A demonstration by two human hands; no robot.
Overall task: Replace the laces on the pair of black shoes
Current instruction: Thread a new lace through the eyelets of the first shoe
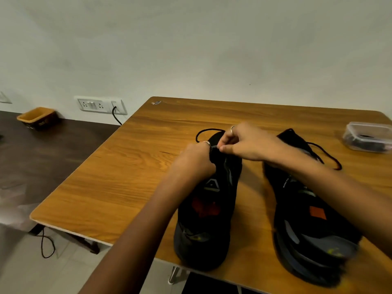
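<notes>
Wooden table (127, 170) against a pale wall (191, 39). Two black shoes side by side, toes away: left shoe (209, 209) and right shoe (307, 219). Both hands over the left shoe's front. Left hand (195, 160) curled on the upper near the eyelets; right hand (246, 143) pinching a black lace (206, 131) end between thumb and forefinger. Clear lidded container (368, 136) at far right. Orange tub (37, 116) by the wall sockets (93, 105).

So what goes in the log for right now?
step: lacing left shoe | both hands pinch lace | right shoe: untouched
</notes>
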